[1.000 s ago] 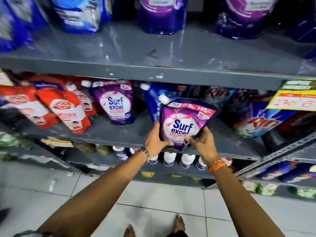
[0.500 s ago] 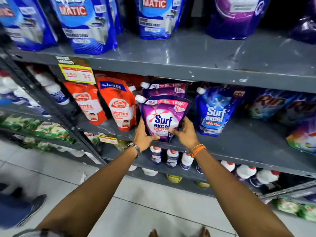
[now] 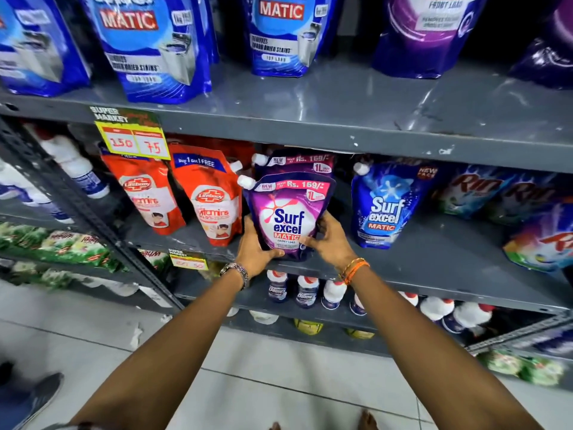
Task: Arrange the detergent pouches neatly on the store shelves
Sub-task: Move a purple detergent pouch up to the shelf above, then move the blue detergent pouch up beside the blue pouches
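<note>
Head view: a purple pouch (image 3: 288, 217) stands upright at the front edge of the middle shelf (image 3: 434, 252), gripped at its lower corners by both hands. The left hand (image 3: 255, 249) wraps the pouch's lower left side, thumb across the front near the base. The right hand (image 3: 330, 243) clasps the lower right side, fingers curled onto the front; both sets of fingers are closed on the pouch. A second purple pouch (image 3: 297, 162) stands directly behind it, only its top showing. Just left of the held pouch stand two red pouches (image 3: 217, 200), one beside the other. To its right, apart from it, stands a blue pouch (image 3: 384, 206). Above it, the top shelf (image 3: 341, 119) carries large blue bags (image 3: 155, 48) and a purple bag (image 3: 424, 32). Below it, white-capped bottles (image 3: 305, 291) line the lower shelf. A yellow price tag (image 3: 133, 139) hangs from the top shelf, up and left of the pouch.
</note>
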Motion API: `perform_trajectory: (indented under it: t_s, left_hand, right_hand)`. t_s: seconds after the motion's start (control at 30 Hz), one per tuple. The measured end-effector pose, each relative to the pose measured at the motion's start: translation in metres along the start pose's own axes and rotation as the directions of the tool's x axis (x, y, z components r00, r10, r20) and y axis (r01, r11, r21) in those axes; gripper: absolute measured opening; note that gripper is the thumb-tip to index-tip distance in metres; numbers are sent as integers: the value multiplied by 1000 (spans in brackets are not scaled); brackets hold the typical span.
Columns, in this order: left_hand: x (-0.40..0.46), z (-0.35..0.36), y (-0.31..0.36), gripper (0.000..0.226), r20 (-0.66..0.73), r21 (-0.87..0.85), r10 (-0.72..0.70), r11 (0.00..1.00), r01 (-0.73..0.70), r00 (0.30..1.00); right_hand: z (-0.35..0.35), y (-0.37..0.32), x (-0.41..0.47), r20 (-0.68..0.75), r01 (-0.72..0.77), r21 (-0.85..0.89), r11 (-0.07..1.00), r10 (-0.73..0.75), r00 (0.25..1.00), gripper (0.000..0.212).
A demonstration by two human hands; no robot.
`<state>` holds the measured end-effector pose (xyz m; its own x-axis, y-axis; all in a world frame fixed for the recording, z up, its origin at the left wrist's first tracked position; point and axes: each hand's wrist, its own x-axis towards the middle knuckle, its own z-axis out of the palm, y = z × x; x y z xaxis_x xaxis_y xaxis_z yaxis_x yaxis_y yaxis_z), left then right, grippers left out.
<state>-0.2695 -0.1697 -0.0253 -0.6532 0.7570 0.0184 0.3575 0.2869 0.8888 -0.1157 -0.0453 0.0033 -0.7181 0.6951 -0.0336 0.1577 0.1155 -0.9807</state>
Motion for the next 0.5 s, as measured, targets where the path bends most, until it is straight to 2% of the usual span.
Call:
perform_trajectory:
  t_s: [0.07,0.13,0.2,0.23,0.3,0.37,0.5]
  left_hand:
    - [-13,4,8,110,-78,-50,-26,998,22,997]
    - [-30,13,12,101,-212,-101,-119,990,99,970]
    - [-49,26,14,84,-303,-149,-212,974,174,929]
    - [-58,35,13,76,-298,-194,-233,964,180,926]
    - [-73,59,18,63,-220,-266,-229,949,167,948]
    - [-81,87,28,61,-87,-269,-191,950,161,978]
    - [-64,138,58,73,194,-207,-142,961,182,971]
  right_hand:
    - [-8,1,-6,22,-4,18,1000,3,1000,66]
    - [-24,6,-15,4,-14,37,999,14,1000,70]
    - [-48,12,-28,-90,-6,47,999,10,996,68]
    - [-61,14,-36,-163,8,71,997,4,987,61]
    - [-89,18,-49,-330,55,113,992,-15,944,46]
    - [-115,16,-58,-459,95,127,987,-26,888,36]
    - [-158,13,-53,-630,148,131,980,-33,776,38]
